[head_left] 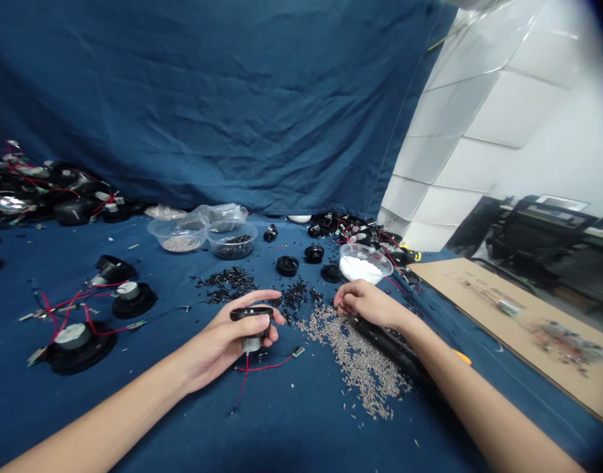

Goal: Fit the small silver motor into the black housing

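My left hand (232,335) is closed around a small motor with a black round cap (251,313); red wires trail from it onto the blue cloth. My right hand (365,302) has its fingers curled down at the upper edge of a heap of small silver screws (353,355). What its fingertips hold, if anything, is hidden. Beneath the right wrist and forearm lies a long black tool (385,341), partly covered. Between the hands are scattered small black parts (294,295). Several black round caps (287,265) sit just beyond.
Clear bowls hold silver screws (180,244), black parts (232,247) and white pieces (360,268). Wired motor units (72,338) lie at left, with a larger pile (45,187) behind. Cardboard (518,322) lies at right. A blue curtain (207,98) hangs behind.
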Demonstrator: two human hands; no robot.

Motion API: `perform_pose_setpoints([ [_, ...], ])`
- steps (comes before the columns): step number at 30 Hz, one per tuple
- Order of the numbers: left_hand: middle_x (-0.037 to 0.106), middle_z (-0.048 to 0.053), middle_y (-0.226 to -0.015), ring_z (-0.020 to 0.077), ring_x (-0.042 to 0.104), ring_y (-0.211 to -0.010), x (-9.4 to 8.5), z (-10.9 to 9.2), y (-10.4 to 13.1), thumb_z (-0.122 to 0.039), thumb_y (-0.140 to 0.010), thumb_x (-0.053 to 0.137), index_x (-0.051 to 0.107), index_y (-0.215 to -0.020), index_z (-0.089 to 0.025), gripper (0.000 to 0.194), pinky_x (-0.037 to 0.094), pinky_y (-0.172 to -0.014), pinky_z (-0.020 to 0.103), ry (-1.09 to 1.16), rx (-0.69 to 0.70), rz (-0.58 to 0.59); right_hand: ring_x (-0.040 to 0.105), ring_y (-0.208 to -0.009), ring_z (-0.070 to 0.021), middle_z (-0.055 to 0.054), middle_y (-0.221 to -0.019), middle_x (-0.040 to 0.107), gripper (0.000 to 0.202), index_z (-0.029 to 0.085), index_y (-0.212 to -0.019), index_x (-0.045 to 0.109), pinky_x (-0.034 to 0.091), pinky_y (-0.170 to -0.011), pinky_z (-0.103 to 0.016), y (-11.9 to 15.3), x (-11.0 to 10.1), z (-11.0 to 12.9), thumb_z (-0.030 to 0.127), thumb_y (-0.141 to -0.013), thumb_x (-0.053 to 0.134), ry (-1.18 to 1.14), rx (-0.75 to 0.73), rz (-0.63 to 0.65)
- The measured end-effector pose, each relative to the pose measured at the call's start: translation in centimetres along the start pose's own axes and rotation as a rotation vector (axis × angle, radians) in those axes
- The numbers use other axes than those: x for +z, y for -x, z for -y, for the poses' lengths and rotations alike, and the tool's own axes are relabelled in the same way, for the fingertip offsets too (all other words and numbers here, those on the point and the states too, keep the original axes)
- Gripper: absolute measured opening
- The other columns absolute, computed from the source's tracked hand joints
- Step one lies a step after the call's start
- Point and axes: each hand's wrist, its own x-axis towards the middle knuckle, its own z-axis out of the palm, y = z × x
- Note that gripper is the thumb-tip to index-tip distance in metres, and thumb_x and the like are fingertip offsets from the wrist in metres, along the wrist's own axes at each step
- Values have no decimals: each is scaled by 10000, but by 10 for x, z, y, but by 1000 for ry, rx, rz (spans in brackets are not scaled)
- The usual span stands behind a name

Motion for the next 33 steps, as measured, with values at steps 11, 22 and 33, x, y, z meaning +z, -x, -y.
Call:
perform_pose_setpoints([
  [11,661,76,-941,149,587,-752,1,0,1,-255,-727,785,588,-1220,-176,536,454,-719,280,-24,-14,-4,533,-594,-160,-48,-685,656,223,155,-697,630,415,-602,-292,-1,0,0,172,-686,408,48,-22,-10],
  [22,655,65,-941,143,589,-763,1,-1,1,-262,-735,777,559,-1236,-178,553,460,-726,275,-44,-15,0,569,-648,-174,-47,-723,675,251,160,-704,662,433,-657,-304,4,-1,6,162,-702,411,92,-28,-12],
  [33,655,60,-945,141,586,-772,0,0,1,-279,-726,784,538,-1254,-167,593,458,-728,265,-54,-25,-7,594,-661,-171,-56,-730,670,235,148,-726,650,459,-640,-284,4,3,10,143,-701,416,54,11,9],
])
